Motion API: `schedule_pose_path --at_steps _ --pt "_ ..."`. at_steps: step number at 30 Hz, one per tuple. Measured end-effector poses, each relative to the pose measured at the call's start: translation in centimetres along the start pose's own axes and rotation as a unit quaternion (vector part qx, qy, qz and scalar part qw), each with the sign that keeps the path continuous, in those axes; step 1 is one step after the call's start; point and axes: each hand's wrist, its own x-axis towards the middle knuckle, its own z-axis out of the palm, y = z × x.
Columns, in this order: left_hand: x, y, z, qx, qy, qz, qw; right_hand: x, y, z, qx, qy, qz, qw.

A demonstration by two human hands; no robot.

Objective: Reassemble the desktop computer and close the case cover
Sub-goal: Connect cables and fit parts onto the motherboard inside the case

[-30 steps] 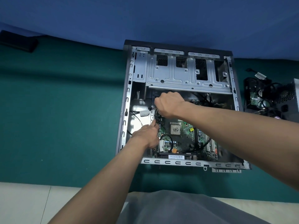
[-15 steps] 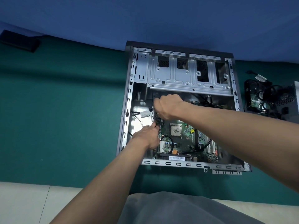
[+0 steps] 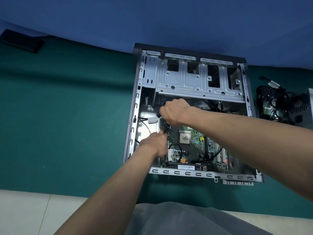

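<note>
Inside the case [image 3: 135,116], left hand [image 3: 155,143] and right hand [image 3: 174,111], fingers' hold indiscernible behind the knuckles.

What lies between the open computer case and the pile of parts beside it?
Head view: only a narrow strip of bare green cloth separates the case from the pile of parts.

The back of the right hand [image 3: 174,111] is hiding its fingers, so whatever they are gripping cannot be determined. The left hand [image 3: 155,145] is covering the motherboard's [image 3: 189,150] left edge. The picture's right edge is cutting off the grey metal box [image 3: 304,106].
</note>
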Motion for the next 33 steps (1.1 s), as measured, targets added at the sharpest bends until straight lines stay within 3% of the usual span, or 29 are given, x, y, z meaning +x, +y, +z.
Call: schedule_pose_path --at_steps 7,11,19,33 --pt "-0.2 0.2 -0.1 -0.004 0.005 0.000 1.000 1.0 0.4 0.3 -0.014 -0.001 -0.040 0.999" --pt "-0.2 0.1 -0.1 -0.008 -0.008 -0.007 1.000 1.5 0.0 0.5 0.031 -0.016 -0.034 0.999" --pt "-0.1 -0.1 0.0 -0.014 -0.034 -0.012 0.999 1.2 -0.7 0.4 0.179 -0.027 0.040 0.983" --pt "-0.5 0.2 -0.2 -0.006 -0.023 -0.016 1.000 0.3 -2.0 0.3 0.257 -0.009 0.157 0.953"
